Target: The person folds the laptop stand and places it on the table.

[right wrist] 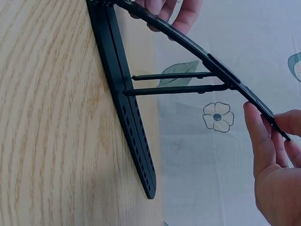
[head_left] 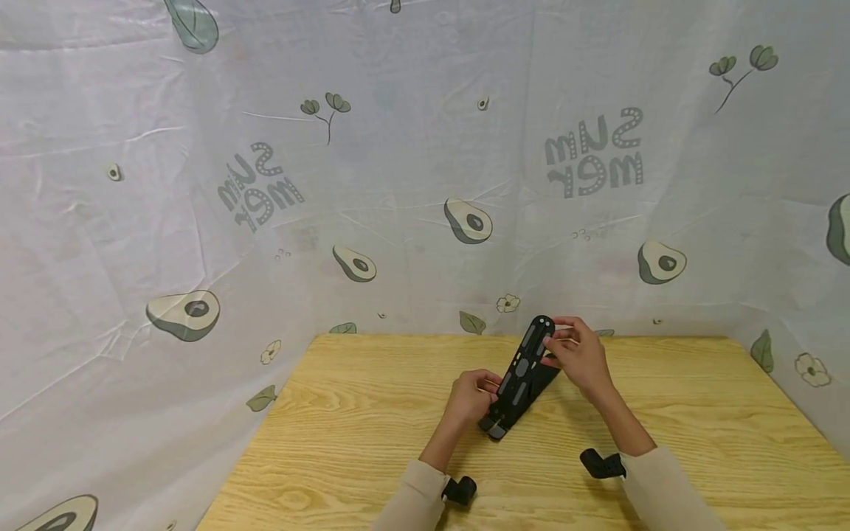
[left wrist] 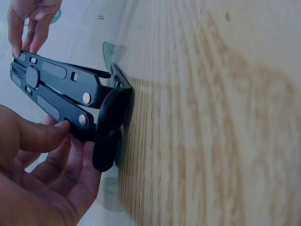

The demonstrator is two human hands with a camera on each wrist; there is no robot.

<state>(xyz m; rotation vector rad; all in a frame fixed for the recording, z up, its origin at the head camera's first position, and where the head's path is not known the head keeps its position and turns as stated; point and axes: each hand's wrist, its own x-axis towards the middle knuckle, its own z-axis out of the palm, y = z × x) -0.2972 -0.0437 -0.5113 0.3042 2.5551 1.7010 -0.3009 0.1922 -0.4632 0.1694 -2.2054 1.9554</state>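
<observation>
A black folding laptop stand stands on the wooden table, its upper panel raised at a slant over the base. Two thin struts join panel and base in the right wrist view. Grey pads dot the panel, and curved lips show at its low end. My left hand pinches the panel's side near that low end, thumb on top and fingers below. At the raised end, my right hand pinches the panel's edge between thumb and fingers. Rows of slots run along the base.
The wood-grain table reaches back to a pale curtain printed with avocados, leaves and flowers. Black wrist cameras sit at both cuffs, the right one close over the tabletop.
</observation>
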